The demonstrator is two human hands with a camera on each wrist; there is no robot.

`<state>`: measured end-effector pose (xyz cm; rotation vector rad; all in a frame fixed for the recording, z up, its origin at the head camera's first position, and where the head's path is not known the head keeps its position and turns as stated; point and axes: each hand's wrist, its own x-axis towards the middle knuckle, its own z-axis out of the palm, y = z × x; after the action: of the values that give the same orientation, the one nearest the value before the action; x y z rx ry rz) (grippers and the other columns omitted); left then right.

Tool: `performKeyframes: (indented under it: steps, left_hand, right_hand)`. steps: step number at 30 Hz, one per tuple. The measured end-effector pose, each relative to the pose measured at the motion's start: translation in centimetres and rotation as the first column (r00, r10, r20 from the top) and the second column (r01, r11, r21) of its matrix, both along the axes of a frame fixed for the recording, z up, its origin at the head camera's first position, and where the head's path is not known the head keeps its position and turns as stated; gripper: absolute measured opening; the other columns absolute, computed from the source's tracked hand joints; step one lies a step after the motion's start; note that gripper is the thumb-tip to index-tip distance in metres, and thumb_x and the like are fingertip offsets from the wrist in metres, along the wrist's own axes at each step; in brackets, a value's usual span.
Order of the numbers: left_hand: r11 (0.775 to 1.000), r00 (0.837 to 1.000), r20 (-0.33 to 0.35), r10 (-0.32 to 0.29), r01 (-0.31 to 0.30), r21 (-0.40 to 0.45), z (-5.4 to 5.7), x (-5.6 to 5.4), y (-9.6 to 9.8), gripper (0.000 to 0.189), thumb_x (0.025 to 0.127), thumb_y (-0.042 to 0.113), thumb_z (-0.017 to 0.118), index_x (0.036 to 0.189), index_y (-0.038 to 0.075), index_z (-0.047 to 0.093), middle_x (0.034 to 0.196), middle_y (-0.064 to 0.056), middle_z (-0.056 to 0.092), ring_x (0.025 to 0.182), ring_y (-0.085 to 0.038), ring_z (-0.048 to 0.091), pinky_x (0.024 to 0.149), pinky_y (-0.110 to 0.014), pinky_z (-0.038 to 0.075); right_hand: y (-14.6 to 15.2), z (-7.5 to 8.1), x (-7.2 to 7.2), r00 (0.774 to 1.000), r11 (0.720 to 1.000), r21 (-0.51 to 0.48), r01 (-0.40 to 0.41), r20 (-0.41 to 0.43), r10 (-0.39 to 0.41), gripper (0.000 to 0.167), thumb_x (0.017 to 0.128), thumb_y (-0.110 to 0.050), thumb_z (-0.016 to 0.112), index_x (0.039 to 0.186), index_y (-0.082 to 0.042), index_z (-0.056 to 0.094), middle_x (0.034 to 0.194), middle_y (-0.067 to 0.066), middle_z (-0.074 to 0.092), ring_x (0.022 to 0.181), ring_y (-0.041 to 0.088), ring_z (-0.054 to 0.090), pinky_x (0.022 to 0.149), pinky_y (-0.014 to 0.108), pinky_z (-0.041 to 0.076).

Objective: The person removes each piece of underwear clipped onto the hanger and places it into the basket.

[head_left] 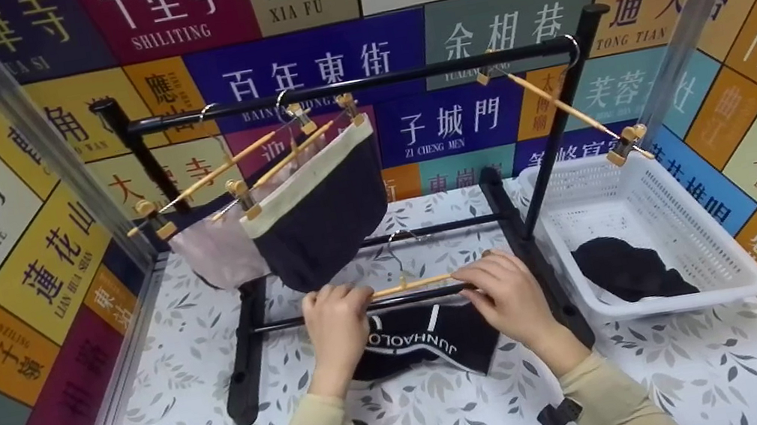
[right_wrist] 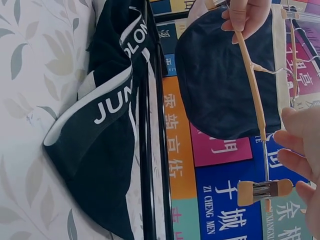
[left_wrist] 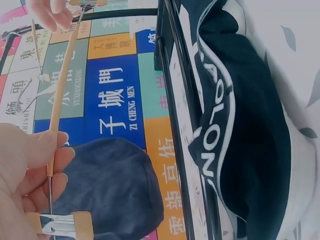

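My left hand (head_left: 340, 332) pinches one end of a wooden clip hanger (head_left: 420, 284), thumb and fingers round its bar near the clip (left_wrist: 60, 224). At the hanger's other end is my right hand (head_left: 510, 298). Its loosely bent fingers (right_wrist: 292, 162) lie close beside the bar and the clip (right_wrist: 265, 192), with a small gap visible in the right wrist view. No cloth hangs from this hanger. Black underpants (head_left: 430, 349) with white lettering on the waistband lie on the table below, partly hidden by my left hand and forearm in the head view.
A black rack (head_left: 395, 77) carries hangers with a navy-and-cream cloth piece (head_left: 324, 206) and a pinkish one (head_left: 221, 252). One bare hanger (head_left: 562, 103) hangs at the right. The white basket (head_left: 728, 263) on the right contains black cloth (head_left: 627, 268).
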<state>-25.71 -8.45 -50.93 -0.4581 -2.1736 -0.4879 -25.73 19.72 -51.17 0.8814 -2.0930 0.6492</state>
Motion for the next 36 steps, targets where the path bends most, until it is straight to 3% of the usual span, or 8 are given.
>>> performKeyframes:
  steps: [7, 18, 25, 36]
  left_hand:
    - [0.999, 0.999, 0.024, 0.037, -0.038, 0.014, -0.6, -0.1, -1.1, 0.005, 0.079, 0.013, 0.078, 0.084, 0.016, 0.077, 0.085, -0.002, 0.073, 0.074, -0.025, 0.062, 0.075, -0.047, 0.04]
    - [0.997, 0.994, 0.082, 0.068, -0.07, 0.03, -1.1, 0.2, -2.5, 0.008, 0.079, 0.014, 0.079, 0.086, 0.017, 0.078, 0.089, -0.002, 0.074, 0.081, -0.026, 0.065, 0.077, -0.049, 0.039]
    - [0.996, 0.993, 0.088, 0.085, -0.088, 0.031, -1.3, 0.4, -3.0, 0.007, 0.079, 0.014, 0.08, 0.085, 0.016, 0.078, 0.085, -0.002, 0.073, 0.078, -0.027, 0.063, 0.077, -0.05, 0.04]
    - [0.993, 0.986, 0.116, 0.116, -0.119, 0.025, -1.9, 0.8, -3.5, 0.006, 0.079, 0.013, 0.08, 0.084, 0.015, 0.077, 0.08, -0.003, 0.071, 0.077, -0.027, 0.062, 0.076, -0.051, 0.04]
  right_hand:
    - [-0.6, -0.8, 0.3, 0.997, 0.999, 0.029, -0.045, 0.058, 0.043, 0.031, 0.081, -0.011, 0.08, 0.111, -0.012, 0.072, 0.106, 0.0, 0.071, 0.1, 0.026, 0.064, 0.094, 0.046, 0.046]
    - [-1.8, -2.9, 0.5, 0.981, 0.986, 0.139, -0.094, 0.181, 0.068, 0.035, 0.084, -0.022, 0.078, 0.117, -0.012, 0.07, 0.111, 0.001, 0.069, 0.105, 0.024, 0.061, 0.097, 0.049, 0.044]
    - [-2.0, -3.9, 0.3, 0.972, 0.966, 0.231, -0.114, 0.228, 0.061, 0.044, 0.08, -0.011, 0.08, 0.121, -0.019, 0.069, 0.121, 0.0, 0.066, 0.108, 0.023, 0.059, 0.091, 0.045, 0.048]
    - [-2.7, -5.0, 0.0, 0.939, 0.926, 0.345, -0.155, 0.343, 0.03, 0.055, 0.076, -0.003, 0.079, 0.127, -0.017, 0.066, 0.128, 0.007, 0.063, 0.118, 0.032, 0.056, 0.1, 0.054, 0.042]
